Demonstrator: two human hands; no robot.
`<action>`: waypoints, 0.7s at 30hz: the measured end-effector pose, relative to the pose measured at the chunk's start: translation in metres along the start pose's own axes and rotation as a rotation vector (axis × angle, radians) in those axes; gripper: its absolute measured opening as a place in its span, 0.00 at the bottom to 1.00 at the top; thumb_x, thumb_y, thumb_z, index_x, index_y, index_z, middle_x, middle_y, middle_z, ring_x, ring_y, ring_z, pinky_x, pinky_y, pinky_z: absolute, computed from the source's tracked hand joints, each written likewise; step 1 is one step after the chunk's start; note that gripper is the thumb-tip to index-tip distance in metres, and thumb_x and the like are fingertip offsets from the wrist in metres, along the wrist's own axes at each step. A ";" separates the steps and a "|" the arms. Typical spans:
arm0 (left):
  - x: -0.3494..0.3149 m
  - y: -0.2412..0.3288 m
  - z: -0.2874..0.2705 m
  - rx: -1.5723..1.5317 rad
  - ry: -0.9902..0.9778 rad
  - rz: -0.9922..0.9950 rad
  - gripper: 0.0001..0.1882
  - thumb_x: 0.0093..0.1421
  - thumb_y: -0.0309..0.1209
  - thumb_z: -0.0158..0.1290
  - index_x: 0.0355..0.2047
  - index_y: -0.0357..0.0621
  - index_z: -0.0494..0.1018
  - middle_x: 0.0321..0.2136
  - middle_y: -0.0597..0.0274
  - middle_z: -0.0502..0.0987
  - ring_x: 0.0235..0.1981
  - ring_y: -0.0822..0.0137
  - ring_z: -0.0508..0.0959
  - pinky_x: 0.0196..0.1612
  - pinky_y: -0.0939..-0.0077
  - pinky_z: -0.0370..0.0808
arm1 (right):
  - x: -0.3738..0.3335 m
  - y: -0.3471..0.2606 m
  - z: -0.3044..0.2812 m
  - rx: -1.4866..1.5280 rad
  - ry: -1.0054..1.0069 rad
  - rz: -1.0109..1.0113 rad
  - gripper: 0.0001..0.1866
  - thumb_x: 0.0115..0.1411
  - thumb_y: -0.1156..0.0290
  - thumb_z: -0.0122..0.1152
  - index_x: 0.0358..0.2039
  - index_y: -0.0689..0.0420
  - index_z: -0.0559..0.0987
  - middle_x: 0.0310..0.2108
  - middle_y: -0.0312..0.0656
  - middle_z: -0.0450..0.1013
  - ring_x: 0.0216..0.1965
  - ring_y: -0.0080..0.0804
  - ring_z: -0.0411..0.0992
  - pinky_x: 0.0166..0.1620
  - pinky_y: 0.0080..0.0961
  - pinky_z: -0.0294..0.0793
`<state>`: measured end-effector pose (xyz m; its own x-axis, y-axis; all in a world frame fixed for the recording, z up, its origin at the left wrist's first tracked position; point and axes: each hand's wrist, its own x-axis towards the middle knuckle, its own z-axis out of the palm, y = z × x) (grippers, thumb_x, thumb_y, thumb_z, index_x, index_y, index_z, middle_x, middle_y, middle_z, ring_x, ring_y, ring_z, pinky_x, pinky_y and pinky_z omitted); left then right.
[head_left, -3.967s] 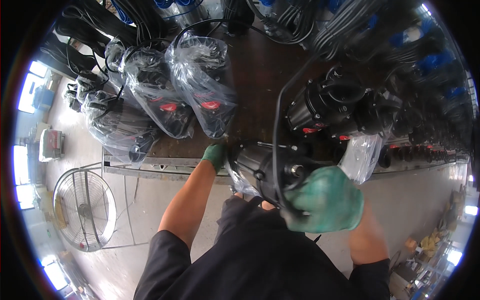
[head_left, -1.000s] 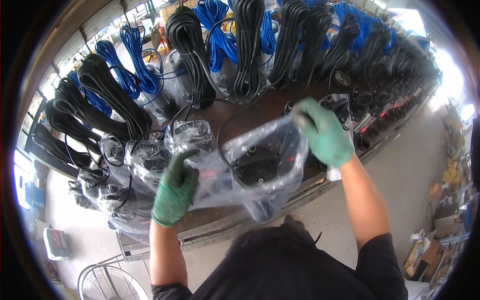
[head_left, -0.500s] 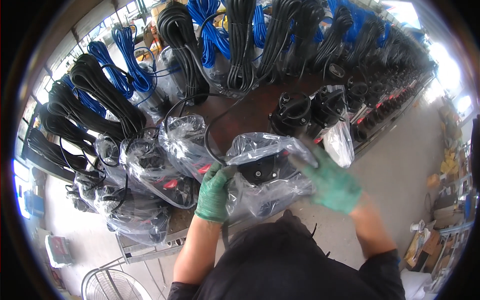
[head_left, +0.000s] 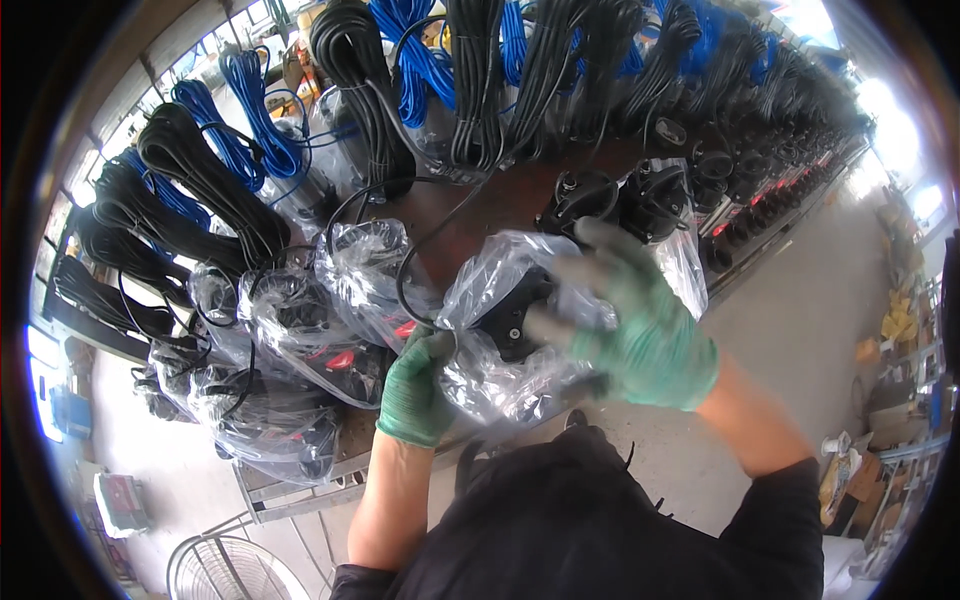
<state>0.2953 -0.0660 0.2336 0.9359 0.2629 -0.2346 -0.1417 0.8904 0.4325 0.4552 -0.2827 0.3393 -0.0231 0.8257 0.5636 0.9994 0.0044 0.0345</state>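
A black pump (head_left: 514, 312) sits in a clear plastic bag (head_left: 490, 385) at the table's near edge, its dark top showing through the opening. My left hand (head_left: 418, 385), in a green glove, is closed on the left side of the bag, beside the black cable (head_left: 408, 270) that loops up from there. Whether the cable is also in its grip I cannot make out. My right hand (head_left: 640, 325), gloved too, hovers over the bag's right side, its fingers spread and blurred by motion.
Several bagged pumps (head_left: 300, 320) stand at left. Unbagged black pumps (head_left: 580, 205) stretch away to the right. Coiled black cables (head_left: 362, 95) and blue cables (head_left: 262, 110) line the table's back. A wire-guarded fan (head_left: 232, 572) stands below left.
My right hand has moved left and up across the bag with its fingers spread. The bag's rim has risen and bunched inward. My left hand has shifted slightly left.
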 end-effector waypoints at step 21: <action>-0.015 -0.046 0.003 0.412 -0.390 0.255 0.45 0.55 0.19 0.56 0.74 0.44 0.54 0.64 0.55 0.69 0.64 0.56 0.71 0.68 0.60 0.69 | 0.019 -0.059 0.074 2.052 0.464 1.107 0.18 0.69 0.76 0.58 0.59 0.57 0.75 0.41 0.39 0.79 0.37 0.29 0.82 0.41 0.30 0.88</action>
<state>0.2885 -0.1119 0.2205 0.9490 0.2240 0.2220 -0.3129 0.5804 0.7518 0.3981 -0.2255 0.2874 0.6135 0.7801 -0.1225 -0.6355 0.3957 -0.6630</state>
